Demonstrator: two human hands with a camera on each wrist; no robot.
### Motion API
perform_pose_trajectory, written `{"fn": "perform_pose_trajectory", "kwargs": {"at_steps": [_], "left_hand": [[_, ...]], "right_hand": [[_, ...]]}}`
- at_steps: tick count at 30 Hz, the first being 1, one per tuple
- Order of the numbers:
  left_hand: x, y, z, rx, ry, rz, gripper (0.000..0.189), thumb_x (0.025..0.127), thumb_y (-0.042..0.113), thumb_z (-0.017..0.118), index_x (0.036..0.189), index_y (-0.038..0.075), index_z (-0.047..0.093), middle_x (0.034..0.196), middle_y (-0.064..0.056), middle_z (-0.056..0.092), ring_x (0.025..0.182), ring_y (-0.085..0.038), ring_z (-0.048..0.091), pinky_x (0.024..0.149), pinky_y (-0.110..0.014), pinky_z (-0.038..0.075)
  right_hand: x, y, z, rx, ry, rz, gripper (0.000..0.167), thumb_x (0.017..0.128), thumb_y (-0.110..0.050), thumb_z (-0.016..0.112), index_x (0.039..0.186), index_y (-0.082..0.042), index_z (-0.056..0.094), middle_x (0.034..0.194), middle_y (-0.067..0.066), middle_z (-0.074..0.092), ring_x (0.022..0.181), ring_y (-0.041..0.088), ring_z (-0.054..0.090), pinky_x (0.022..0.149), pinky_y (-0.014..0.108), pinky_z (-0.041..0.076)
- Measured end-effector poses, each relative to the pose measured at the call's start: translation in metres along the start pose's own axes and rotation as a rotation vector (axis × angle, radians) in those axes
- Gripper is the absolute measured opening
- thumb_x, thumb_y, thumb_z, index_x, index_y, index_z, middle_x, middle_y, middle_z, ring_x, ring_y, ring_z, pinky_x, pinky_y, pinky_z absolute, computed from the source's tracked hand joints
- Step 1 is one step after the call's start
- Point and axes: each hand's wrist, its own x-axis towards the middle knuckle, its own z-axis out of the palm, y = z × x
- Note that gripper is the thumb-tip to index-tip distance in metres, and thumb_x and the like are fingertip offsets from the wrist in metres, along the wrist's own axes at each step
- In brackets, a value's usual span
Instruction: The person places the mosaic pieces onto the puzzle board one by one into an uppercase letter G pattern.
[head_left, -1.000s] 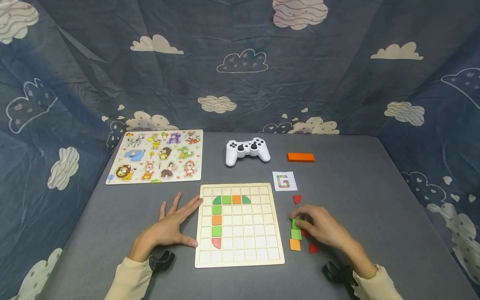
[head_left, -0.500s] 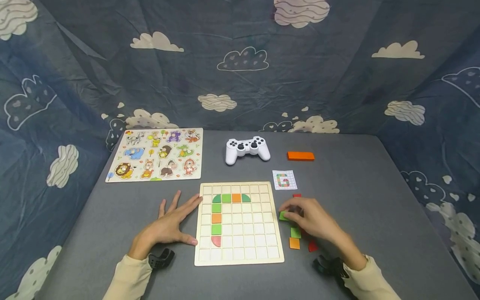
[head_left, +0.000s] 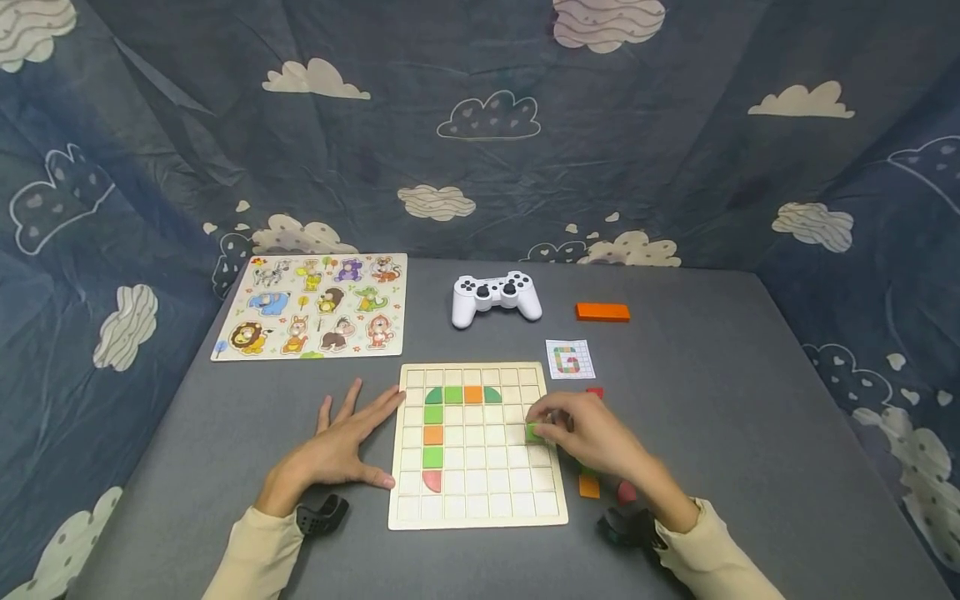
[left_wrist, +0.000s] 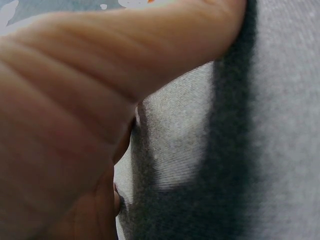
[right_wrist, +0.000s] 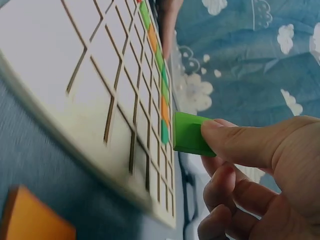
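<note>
My right hand [head_left: 588,429] pinches a green square tile [right_wrist: 190,132] between thumb and fingers, over the right side of the wooden grid board [head_left: 480,521]. Spread out flat, my left hand [head_left: 337,446] touches the board's left edge with thumb and index finger. On the board, green and orange tiles form a row near the top and a column down the left, with rounded green corner pieces [head_left: 492,395] and a rounded red piece [head_left: 432,481] at the column's foot. In the left wrist view, the left thumb [left_wrist: 125,45] fills much of the picture.
Right of the board lie an orange tile [head_left: 589,486] and red pieces [head_left: 627,492], partly behind my right arm. A pattern card [head_left: 570,360], an orange block [head_left: 602,312], a white game controller [head_left: 496,297] and an animal puzzle board [head_left: 311,308] stand farther back.
My right hand has lifted the green tile from the loose pieces and moved left with it, over the board's right edge. My left hand has stayed in place.
</note>
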Motion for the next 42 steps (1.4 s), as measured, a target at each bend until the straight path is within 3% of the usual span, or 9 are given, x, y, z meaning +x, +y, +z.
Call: {"fn": "perform_pose_trajectory", "kwargs": {"at_steps": [17, 32, 42], "left_hand": [[0.001, -0.001, 0.000, 0.010, 0.009, 0.008, 0.120, 0.064, 0.049, 0.090, 0.161, 0.021, 0.025, 0.169, -0.006, 0.018, 0.151, -0.048, -0.015, 0.109, -0.074, -0.017], [0.001, 0.000, 0.001, 0.012, 0.002, -0.004, 0.120, 0.064, 0.050, 0.089, 0.161, 0.021, 0.025, 0.168, -0.007, 0.018, 0.151, -0.048, -0.015, 0.109, -0.074, -0.017], [0.001, -0.001, 0.001, 0.014, 0.018, 0.010, 0.120, 0.064, 0.049, 0.090, 0.161, 0.020, 0.026, 0.168, -0.007, 0.020, 0.151, -0.049, -0.013, 0.109, -0.075, -0.016]], "right_hand": [[0.023, -0.037, 0.041, 0.039, -0.071, -0.056, 0.010, 0.087, -0.010, 0.077, 0.093, -0.019, 0.074, 0.084, -0.009, 0.071, 0.055, -0.002, 0.046, 0.057, 0.018, 0.044], [0.023, -0.054, 0.070, 0.111, -0.146, -0.035, 0.008, 0.087, -0.011, 0.077, 0.090, -0.017, 0.074, 0.075, -0.011, 0.068, 0.060, -0.003, 0.052, 0.062, 0.018, 0.047], [0.025, -0.063, 0.080, 0.048, -0.118, -0.013, 0.010, 0.085, -0.010, 0.076, 0.088, -0.020, 0.074, 0.074, -0.014, 0.066, 0.056, -0.004, 0.047, 0.055, 0.016, 0.041]]}}
